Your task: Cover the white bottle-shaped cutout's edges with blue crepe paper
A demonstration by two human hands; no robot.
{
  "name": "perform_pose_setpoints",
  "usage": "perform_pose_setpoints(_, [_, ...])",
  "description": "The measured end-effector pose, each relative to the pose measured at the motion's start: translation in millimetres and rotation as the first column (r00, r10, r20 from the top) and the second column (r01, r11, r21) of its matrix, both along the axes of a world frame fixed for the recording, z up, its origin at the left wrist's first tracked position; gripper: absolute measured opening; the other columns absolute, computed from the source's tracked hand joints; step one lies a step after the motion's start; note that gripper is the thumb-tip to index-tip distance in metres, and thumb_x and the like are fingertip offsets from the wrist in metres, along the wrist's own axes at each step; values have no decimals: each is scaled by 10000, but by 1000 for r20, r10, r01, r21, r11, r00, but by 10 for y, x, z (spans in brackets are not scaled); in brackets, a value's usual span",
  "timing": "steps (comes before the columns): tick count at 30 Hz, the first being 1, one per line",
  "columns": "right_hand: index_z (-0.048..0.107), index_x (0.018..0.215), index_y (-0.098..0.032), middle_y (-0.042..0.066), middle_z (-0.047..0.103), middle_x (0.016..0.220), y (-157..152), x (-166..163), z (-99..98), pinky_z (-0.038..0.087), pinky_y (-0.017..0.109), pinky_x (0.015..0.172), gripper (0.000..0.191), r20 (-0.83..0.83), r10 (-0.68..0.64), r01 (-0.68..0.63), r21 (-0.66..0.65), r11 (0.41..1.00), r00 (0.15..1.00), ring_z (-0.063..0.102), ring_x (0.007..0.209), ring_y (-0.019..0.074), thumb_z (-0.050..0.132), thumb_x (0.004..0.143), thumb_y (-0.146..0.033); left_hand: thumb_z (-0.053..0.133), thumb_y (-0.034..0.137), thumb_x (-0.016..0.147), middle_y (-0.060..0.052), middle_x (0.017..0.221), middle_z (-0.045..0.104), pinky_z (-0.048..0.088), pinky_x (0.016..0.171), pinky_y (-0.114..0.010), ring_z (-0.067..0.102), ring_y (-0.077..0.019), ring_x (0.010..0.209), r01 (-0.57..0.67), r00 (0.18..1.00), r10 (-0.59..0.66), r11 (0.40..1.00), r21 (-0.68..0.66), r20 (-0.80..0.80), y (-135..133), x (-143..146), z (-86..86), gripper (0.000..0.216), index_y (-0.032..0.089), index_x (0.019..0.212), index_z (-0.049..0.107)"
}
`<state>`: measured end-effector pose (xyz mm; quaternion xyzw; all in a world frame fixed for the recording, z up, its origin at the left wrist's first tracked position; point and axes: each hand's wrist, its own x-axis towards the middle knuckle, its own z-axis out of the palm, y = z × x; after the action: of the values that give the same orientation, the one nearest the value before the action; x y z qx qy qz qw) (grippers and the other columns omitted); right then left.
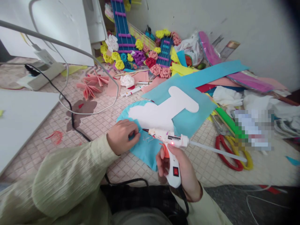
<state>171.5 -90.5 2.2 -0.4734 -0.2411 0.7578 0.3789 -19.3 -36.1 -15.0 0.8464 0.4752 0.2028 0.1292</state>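
My right hand (pixel 185 170) is wrapped round the handle of a white hot glue gun (pixel 168 137). The gun's red light glows, and a long glue stick (pixel 217 150) juts from its back. Its nozzle points left, close to the fingers of my left hand (pixel 123 136). Those fingers are closed on the edge of blue crepe paper (pixel 148 153), which lies under and around a white guitar-shaped cutout (pixel 152 115). The crepe is folded up along the cutout's rounded left end. A blue sheet (pixel 197 115) spreads beneath the cutout's neck.
Red- and yellow-handled scissors (pixel 228 153) lie to the right, near crumpled white tissue (pixel 227 95). Paper guitars with paper roses (pixel 124 40) stand at the back. A power strip (pixel 41 73) and white board (pixel 25 115) are at left; cables (pixel 72 117) cross the table.
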Motion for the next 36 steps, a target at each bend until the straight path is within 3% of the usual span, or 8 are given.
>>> perform_pose_setpoints(27, [465, 607, -154, -10, 522, 472, -31, -43, -9, 298, 185, 352, 355, 102, -47, 45, 15, 999, 994, 437, 332, 75, 547, 662, -495, 453, 232, 771, 10, 562, 455, 351, 606, -266, 408, -123, 575, 13, 1000, -12, 1000, 8, -11, -6, -8, -10, 154, 157, 646, 503])
perform_pose_setpoints(36, [511, 652, -143, 4, 545, 522, -117, 48, 73, 327, 184, 357, 332, 66, -134, 124, 131, 984, 989, 454, 353, 74, 527, 713, -468, 456, 266, 784, -7, 597, 510, 381, 644, -280, 450, -134, 613, 27, 998, -28, 1000, 2, 55, -29, -50, -8, 171, 159, 683, 544])
